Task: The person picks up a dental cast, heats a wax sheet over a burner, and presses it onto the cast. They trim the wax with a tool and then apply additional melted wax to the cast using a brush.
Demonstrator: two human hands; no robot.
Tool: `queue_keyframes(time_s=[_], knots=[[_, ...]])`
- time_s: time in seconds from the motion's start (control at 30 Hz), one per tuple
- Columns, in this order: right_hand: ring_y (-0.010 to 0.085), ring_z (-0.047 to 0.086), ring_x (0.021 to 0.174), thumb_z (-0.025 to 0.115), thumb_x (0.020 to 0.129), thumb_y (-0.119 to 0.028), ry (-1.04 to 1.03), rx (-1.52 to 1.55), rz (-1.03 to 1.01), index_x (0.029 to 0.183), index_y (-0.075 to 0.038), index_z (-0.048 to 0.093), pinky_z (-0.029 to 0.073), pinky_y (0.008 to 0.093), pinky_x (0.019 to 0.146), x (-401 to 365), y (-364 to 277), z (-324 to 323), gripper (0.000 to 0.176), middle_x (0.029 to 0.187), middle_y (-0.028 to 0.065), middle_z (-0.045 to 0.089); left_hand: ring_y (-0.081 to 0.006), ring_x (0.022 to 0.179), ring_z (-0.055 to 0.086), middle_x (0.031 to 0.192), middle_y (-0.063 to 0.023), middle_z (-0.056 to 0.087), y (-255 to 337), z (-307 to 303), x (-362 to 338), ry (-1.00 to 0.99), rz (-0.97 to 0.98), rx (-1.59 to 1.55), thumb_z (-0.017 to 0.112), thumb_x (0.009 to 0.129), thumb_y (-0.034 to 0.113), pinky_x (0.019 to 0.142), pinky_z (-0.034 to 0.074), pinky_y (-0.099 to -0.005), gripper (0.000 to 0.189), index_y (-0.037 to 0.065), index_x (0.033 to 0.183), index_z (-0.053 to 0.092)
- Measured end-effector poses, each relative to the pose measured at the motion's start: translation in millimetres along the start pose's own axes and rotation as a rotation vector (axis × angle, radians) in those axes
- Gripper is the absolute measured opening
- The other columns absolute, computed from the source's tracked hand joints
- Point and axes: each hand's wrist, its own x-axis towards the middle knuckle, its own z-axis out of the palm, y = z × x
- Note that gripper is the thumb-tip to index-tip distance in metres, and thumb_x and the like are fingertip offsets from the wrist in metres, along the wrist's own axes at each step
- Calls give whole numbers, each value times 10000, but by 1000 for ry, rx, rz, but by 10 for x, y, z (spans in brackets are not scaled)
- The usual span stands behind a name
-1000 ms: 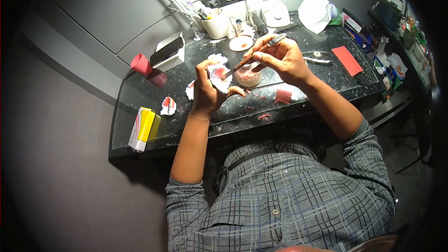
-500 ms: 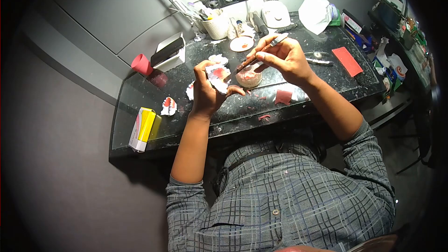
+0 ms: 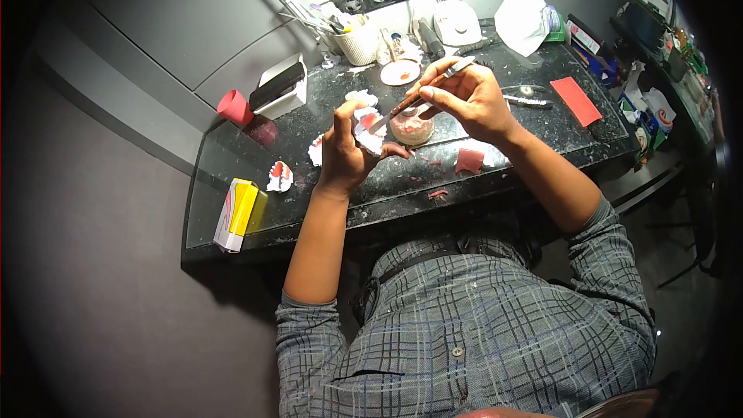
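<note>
My left hand grips a white plaster dental model with red wax on it, thumb below and fingers at its left side. In my right hand is a wax knife, held like a pen, its blade tip at the model's red wax. Behind and below the knife stands a round glass burner, partly hidden by my right fingers. Another dental model with red wax and teeth lies left of my left hand. More white plaster pieces lie behind it.
A yellow-and-white box stands at the front left, a red cup behind it. Pink wax pieces lie near the front edge. A red wax sheet is at right. A tool holder and a small dish stand at the back.
The knife tip has moved left, from near the burner onto the model's red wax. My left hand has tilted the model slightly.
</note>
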Motion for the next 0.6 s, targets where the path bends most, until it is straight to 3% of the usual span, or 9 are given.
queue_keyframes(time_s=[0.07,0.13,0.37,0.6], knots=[[178,725,949,663,973,-24,13,-24,-26,1115,34,598,629,306,812,-2,1,2,166,1018,133,726,-274,879,723,1118,-150,671,-7,1,-2,-3,33,20,975,545,413,762,592,-371,948,68,1238,427],[178,725,958,664,973,-22,-17,-8,-10,1114,33,597,625,302,809,-11,-26,15,165,1021,132,726,-284,968,728,1082,-152,700,14,-5,-10,-29,-19,34,972,538,420,811,595,-376,963,71,1248,424],[190,728,961,656,975,-15,-26,1,-31,1100,29,602,625,312,813,-8,-21,-23,143,1018,137,724,-271,963,722,1078,-148,695,17,-5,-10,-21,-45,22,972,538,420,814,592,-374,957,68,1239,424],[217,731,961,655,972,-14,-7,52,20,1101,25,597,633,332,816,8,-37,-61,146,1030,157,725,-224,922,636,1056,-105,589,12,0,-19,47,-55,-28,981,495,450,807,553,-345,1002,28,1206,415]])
